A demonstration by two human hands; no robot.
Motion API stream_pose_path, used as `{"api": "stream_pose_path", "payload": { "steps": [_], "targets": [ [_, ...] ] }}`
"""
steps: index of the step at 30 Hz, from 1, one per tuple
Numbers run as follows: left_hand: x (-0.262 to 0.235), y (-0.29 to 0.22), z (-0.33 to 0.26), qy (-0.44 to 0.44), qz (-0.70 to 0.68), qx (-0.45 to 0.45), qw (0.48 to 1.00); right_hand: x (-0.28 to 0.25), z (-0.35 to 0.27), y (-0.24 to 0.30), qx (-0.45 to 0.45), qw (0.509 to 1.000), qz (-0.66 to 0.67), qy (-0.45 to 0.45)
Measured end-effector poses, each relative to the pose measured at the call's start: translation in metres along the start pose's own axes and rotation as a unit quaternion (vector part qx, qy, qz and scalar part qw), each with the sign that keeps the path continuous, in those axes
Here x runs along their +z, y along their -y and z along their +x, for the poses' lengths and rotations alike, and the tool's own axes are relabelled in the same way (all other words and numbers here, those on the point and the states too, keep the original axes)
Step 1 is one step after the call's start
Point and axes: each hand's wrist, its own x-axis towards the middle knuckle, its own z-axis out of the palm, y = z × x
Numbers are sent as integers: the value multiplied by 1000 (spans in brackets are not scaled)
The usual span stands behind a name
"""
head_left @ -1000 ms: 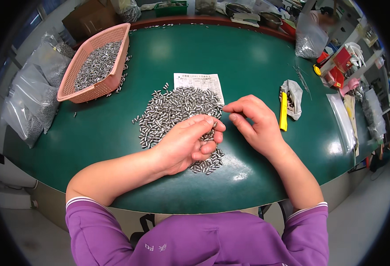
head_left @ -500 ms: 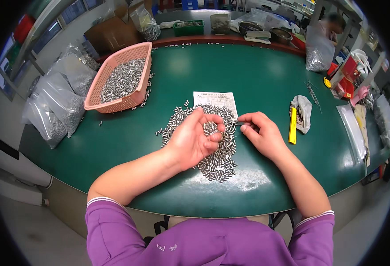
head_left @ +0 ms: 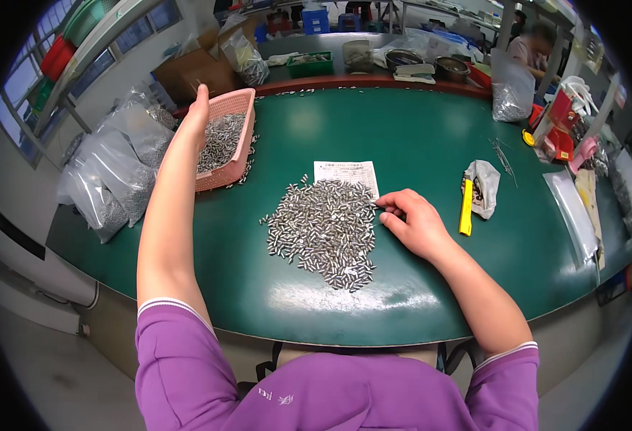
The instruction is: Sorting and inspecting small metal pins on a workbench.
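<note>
A heap of several small silver metal cylinders (head_left: 324,224) lies on the green table (head_left: 402,136), partly over a white printed paper slip (head_left: 346,173). My right hand (head_left: 411,223) rests at the heap's right edge, fingertips pinched on the pieces there. My left hand (head_left: 197,113) is stretched out over the near rim of a pink plastic basket (head_left: 231,169) full of the same metal pieces; its palm faces away, so what it holds is hidden.
Clear bags of metal parts (head_left: 111,183) sit left of the basket. A yellow utility knife (head_left: 466,207) and a small bag (head_left: 485,188) lie right of my right hand. Bins, bowls and another person (head_left: 533,44) are at the far edge.
My left hand has left the heap, where it was cupped with pieces, and swung out left to the pink basket. My right hand stays at the heap's right edge.
</note>
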Motion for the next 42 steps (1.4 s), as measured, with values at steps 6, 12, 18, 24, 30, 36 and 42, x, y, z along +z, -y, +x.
{"api": "stream_pose_path", "payload": {
  "steps": [6, 12, 18, 24, 30, 36, 42],
  "targets": [
    [18, 29, -52, -166, 200, 323, 910, -10, 5, -3, -36, 999, -2, -39],
    [59, 40, -135, -66, 202, 426, 879, -17, 0, 2, -129, 990, -48, 9],
    [78, 64, -167, -39, 200, 434, 878, -16, -7, 5, -208, 969, -129, 41],
    [73, 75, -171, -49, 198, 413, 888, -26, -7, 8, -214, 951, -217, 55],
    [69, 78, -166, -63, 198, 415, 886, -36, -2, -2, -150, 970, -176, 79],
    [68, 83, -162, -72, 207, 416, 882, -20, -3, -6, -144, 968, -201, 34],
    [67, 79, -161, -70, 206, 419, 882, -32, 11, -29, -75, 938, -293, -169]
  ]
}}
